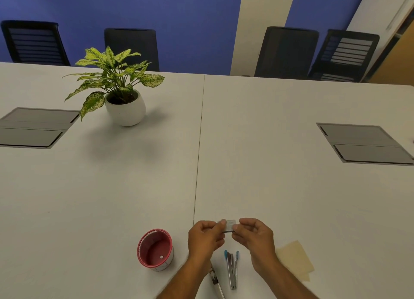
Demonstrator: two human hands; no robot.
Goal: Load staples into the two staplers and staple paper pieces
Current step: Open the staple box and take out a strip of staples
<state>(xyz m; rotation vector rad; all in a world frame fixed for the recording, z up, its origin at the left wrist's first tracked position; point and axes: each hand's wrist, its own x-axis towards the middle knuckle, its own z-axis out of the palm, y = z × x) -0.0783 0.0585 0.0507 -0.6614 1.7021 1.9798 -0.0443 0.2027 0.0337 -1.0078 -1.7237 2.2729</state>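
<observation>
Right now both hands hold a small grey box (pixel 229 226), prob. the staple box, just above the surface (pixel 291 198) at near centre. Left hand (pixel 205 237) pinches its left end w/ thumb and fingers; right hand (pixel 254 236) pinches the right end, fingers curled round it. Looks like he's opening it; can't tell if it's open yet.

Stapler (pixel 231 269), blue-tipped, lies open on the surface just near of the hands. A second tool (pixel 215 278) lies beside it, partly under the left forearm; unclear what it is. Yellow paper (pixel 295 259) sits right of the right wrist. Red cup (pixel 155 249) at left.

Risks: box pulled too hard, so staples spill or the strip snaps into bits. Forearm could also nudge the tool underneath.
</observation>
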